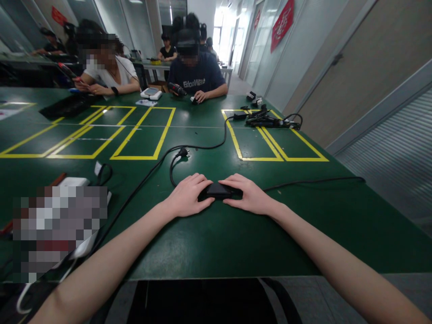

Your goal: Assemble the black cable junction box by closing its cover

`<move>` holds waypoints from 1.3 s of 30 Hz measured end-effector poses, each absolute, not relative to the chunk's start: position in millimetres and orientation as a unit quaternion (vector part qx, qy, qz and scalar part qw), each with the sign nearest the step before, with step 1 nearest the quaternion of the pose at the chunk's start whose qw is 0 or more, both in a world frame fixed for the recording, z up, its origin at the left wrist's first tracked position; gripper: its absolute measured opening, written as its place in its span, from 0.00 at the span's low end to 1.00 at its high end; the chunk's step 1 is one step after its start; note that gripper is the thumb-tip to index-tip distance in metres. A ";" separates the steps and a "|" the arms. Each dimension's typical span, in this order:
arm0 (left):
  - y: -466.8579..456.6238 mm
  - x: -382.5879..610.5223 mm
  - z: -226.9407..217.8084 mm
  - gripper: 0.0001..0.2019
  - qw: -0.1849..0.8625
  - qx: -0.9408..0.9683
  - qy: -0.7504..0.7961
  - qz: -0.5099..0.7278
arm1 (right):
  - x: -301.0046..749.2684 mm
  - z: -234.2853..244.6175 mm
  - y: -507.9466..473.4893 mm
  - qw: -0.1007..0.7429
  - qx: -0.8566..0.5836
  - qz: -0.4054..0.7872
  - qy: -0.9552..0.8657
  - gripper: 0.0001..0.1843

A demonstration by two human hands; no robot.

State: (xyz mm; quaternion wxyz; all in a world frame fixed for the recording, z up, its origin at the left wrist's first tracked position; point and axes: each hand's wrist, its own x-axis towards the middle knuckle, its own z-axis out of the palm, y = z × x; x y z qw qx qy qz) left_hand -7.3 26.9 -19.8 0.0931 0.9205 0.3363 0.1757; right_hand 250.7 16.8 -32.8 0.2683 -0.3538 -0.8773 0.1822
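Note:
A black power adapter [219,191] lies flat on the green table between my two hands. My left hand [187,196] is wrapped round its left end, thumb at the near side and fingers at the far side. Round the right end, my right hand [249,196] grips in the same way. A short black cord runs from behind my left hand to a plug [183,153] with bare metal pins, lying just beyond. On the right, a thin black cable [313,181] leads from my right hand across the table to its edge.
A longer black cable [148,173] crosses the green table [189,247]. Yellow tape rectangles mark the far part. A heap of black cables and parts [266,119] lies at the far right. A blurred pile with white items [64,216] is at left. Co-workers [197,72] sit opposite.

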 end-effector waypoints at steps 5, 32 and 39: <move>25.0 -2.8 -20.8 0.25 0.064 0.922 0.343 0.165 | 244.6 -29.9 15.1 0.226 -0.344 0.099 -0.906 0.22; 21.5 -2.6 -10.4 0.16 0.073 0.933 0.315 0.157 | 247.1 -19.3 7.5 0.203 -0.355 0.027 -0.912 0.21; 20.2 -1.3 -14.2 0.16 0.060 0.936 0.307 0.165 | 245.8 -18.2 6.7 0.214 -0.345 0.036 -0.913 0.21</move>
